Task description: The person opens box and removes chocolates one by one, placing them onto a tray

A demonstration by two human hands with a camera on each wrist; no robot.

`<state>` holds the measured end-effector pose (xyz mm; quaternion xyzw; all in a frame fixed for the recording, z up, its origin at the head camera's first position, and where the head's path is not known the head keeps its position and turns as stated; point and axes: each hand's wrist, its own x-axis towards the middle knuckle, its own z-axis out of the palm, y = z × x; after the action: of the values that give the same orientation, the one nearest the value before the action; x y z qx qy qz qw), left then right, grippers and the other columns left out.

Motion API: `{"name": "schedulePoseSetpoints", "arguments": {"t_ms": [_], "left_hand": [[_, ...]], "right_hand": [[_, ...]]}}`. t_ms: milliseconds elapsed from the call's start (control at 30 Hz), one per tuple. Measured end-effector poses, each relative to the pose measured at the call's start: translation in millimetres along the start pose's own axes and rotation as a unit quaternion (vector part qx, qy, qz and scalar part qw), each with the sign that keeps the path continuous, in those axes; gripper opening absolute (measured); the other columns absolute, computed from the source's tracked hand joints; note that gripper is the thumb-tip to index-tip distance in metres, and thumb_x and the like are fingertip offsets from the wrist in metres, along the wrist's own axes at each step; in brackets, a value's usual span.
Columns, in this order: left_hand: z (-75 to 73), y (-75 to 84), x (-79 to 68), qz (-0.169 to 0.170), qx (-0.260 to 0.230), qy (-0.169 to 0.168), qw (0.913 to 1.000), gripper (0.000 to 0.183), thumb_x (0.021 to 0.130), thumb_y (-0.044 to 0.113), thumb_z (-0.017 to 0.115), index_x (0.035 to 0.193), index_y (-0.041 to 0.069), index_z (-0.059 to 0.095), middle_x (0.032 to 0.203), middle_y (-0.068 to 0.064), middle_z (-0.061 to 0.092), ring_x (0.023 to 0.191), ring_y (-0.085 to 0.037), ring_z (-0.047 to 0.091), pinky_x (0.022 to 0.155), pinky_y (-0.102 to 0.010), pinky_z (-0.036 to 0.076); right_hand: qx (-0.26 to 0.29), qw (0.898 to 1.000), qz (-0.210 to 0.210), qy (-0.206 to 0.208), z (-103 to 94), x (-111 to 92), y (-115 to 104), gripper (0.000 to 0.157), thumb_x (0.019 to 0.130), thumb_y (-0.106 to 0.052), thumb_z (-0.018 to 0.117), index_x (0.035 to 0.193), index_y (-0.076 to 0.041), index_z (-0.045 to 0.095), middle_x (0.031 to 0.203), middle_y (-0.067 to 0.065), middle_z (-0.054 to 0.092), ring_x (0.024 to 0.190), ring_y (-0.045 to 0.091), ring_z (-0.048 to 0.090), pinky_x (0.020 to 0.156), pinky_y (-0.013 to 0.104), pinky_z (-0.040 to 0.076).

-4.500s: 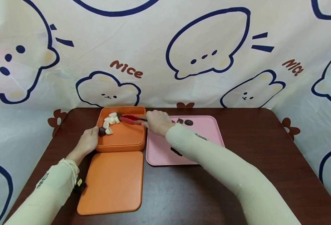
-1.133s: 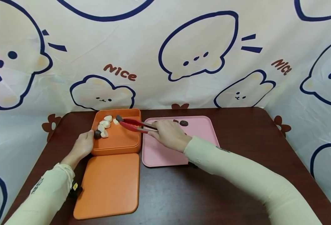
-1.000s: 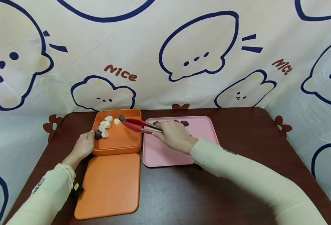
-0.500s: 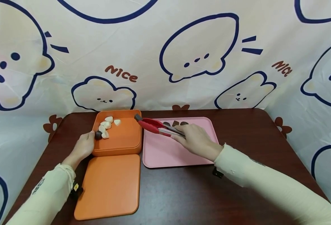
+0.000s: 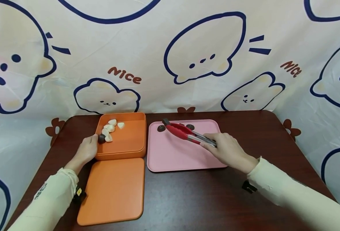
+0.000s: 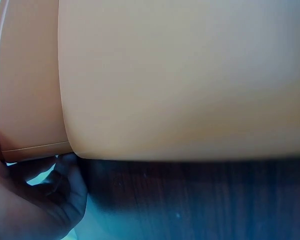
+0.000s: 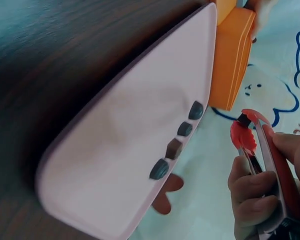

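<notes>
My left hand [image 5: 84, 150] grips the left wall of an orange box [image 5: 126, 141], thumb at the rim. Inside the box, several white chocolate-like pieces [image 5: 109, 128] lie along the left, with one dark round piece [image 5: 101, 138] beside the thumb. My right hand [image 5: 226, 150] holds red-tipped metal tongs [image 5: 180, 131] over the back of a pink tray [image 5: 175, 157]. A small dark chocolate-like piece [image 7: 244, 120] is pinched between the tong tips. Several dark chocolates [image 7: 174, 148] stand in a row along the tray's back edge, partly hidden by the tongs in the head view.
A flat orange lid [image 5: 113, 192] lies on the dark wooden table [image 5: 187, 205] in front of the box. The pink tray sits just right of the box. A patterned cloth [image 5: 158, 48] hangs behind the table.
My right hand has carried the tongs and the dark piece rightward out of the box to above the pink tray. My left hand stays on the box.
</notes>
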<state>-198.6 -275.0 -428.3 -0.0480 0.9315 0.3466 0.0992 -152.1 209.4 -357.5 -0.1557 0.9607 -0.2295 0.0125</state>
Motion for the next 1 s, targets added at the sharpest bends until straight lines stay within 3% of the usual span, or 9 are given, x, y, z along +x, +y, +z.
{"name": "schedulePoseSetpoints", "arguments": {"t_ms": [133,433,600,800,1000], "left_hand": [[0.2,-0.5,-0.3,0.001,0.000,0.003,1.0000,0.073,0.109,0.037,0.002,0.140,-0.015,0.042,0.145,-0.041,0.038,0.132,-0.051,0.041,0.107,-0.064,0.036],[0.6,1.5,-0.9,-0.004,-0.006,0.003,1.0000,0.074,0.109,0.038,0.002,0.141,-0.016,0.041,0.145,-0.040,0.038,0.131,-0.048,0.041,0.107,-0.063,0.036],[0.5,2.3,-1.8,-0.005,-0.008,0.001,1.0000,0.074,0.109,0.039,0.002,0.145,-0.015,0.038,0.148,-0.041,0.036,0.134,-0.050,0.039,0.109,-0.064,0.035],[1.0,1.3,-1.7,-0.004,-0.005,-0.003,1.0000,0.074,0.109,0.038,0.002,0.146,-0.015,0.036,0.148,-0.041,0.035,0.135,-0.052,0.039,0.109,-0.065,0.035],[0.8,0.6,-1.6,0.001,-0.006,0.006,1.0000,0.071,0.109,0.038,0.004,0.128,-0.014,0.049,0.134,-0.038,0.046,0.120,-0.046,0.048,0.096,-0.057,0.042]], "right_hand": [[0.010,1.000,0.013,0.001,-4.4,-7.9,12.5,0.027,0.096,-0.030,0.071,0.117,-0.013,0.075,0.062,-0.004,0.051,0.054,0.011,0.043,0.048,0.026,0.035],[0.022,0.999,0.043,0.004,-9.1,-18.8,33.6,0.027,0.098,-0.032,0.069,0.114,-0.011,0.075,0.062,-0.004,0.047,0.052,0.010,0.041,0.047,0.025,0.035],[0.022,0.998,0.064,0.002,-10.5,-25.1,46.1,0.038,0.099,-0.034,0.066,0.126,-0.008,0.071,0.059,-0.005,0.043,0.051,0.010,0.039,0.046,0.025,0.035],[0.023,0.997,0.072,-0.001,-15.0,-30.9,63.4,0.039,0.101,-0.033,0.063,0.131,-0.008,0.068,0.058,-0.006,0.035,0.049,0.009,0.034,0.044,0.024,0.031],[0.023,0.997,0.079,-0.004,-15.4,-31.0,80.6,0.041,0.102,-0.035,0.061,0.129,-0.005,0.069,0.057,-0.005,0.037,0.050,0.008,0.034,0.044,0.024,0.030]]}}
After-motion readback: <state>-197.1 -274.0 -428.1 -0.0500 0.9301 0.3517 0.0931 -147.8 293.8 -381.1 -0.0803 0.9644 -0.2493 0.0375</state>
